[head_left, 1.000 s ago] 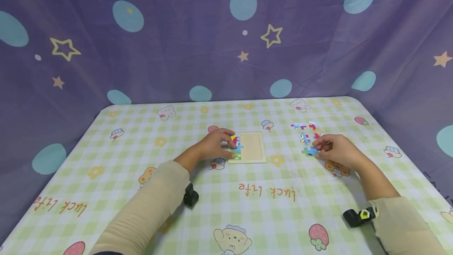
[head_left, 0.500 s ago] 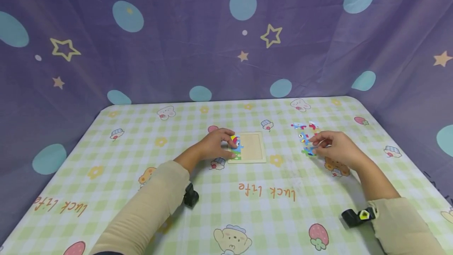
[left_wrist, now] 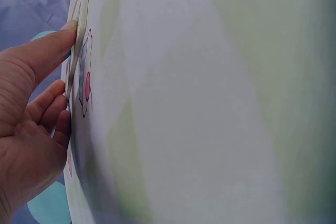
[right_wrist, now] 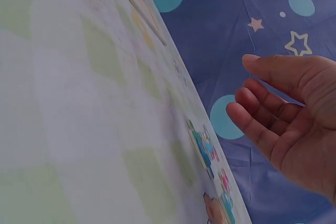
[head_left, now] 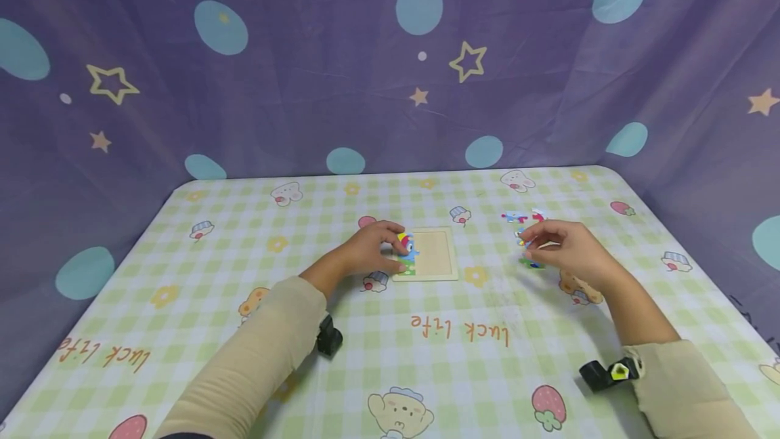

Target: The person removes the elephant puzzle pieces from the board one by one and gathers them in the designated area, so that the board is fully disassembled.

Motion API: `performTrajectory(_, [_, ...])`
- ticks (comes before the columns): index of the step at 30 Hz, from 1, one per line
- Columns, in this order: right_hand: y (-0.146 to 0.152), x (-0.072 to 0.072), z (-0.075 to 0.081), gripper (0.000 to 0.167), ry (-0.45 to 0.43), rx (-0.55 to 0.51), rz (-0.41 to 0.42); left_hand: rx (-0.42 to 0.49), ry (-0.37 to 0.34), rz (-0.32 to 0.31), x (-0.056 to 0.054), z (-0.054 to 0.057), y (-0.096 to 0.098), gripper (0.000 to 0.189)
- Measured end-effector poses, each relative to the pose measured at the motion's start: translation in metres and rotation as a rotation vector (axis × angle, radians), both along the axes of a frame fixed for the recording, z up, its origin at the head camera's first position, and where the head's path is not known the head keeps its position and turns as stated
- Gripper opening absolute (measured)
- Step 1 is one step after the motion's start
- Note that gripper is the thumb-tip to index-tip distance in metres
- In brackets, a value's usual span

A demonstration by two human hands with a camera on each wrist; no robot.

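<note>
Roughly square with table, puzzle tray

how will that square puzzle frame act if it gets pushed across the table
The frame is probably stiff: its edges look straight. Lying flat and thin, it seems unlikely to roll or tip. The puzzle pieces inside sit only at its left, so they might slide toward the bare side if jolted.

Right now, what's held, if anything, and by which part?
Right hand holds nothing. Left hand touches the left side of the puzzle frame; whether it actually grips it can't be told.
</note>
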State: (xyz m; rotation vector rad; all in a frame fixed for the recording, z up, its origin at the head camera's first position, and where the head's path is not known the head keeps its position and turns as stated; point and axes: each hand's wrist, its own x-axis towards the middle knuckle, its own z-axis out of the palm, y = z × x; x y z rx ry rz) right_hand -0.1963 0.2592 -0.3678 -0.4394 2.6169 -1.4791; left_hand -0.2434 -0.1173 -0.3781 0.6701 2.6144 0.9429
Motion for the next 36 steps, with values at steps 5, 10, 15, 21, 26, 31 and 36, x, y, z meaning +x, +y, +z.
performTrajectory(5, [-0.008,-0.001,0.001,0.036,-0.001,-0.05,0.013,-0.002,-0.001,0.002,0.0,0.0,0.001,0.019])
performTrajectory(10, [-0.015,-0.003,0.003,0.037,-0.004,-0.078,0.041,-0.006,-0.001,0.005,0.0,-0.001,0.0,0.019])
performTrajectory(15, [-0.026,-0.005,0.006,0.04,-0.015,-0.111,0.069,-0.005,-0.008,0.013,-0.001,-0.003,-0.001,0.019])
performTrajectory(21, [-0.043,-0.009,0.013,0.035,0.002,-0.12,0.096,-0.006,-0.002,0.011,-0.001,-0.002,0.0,0.02])
performTrajectory(26, [-0.055,-0.015,0.014,0.034,0.01,-0.134,0.13,-0.008,0.03,-0.001,-0.001,-0.002,0.001,0.021])
performTrajectory(31, [-0.067,-0.02,0.013,0.035,0.017,-0.149,0.206,-0.009,0.038,0.012,-0.002,-0.002,0.002,0.022])
performTrajectory(36, [-0.079,-0.025,0.011,0.035,0.0,-0.134,0.24,-0.031,0.072,0.044,-0.002,-0.003,0.004,0.024])
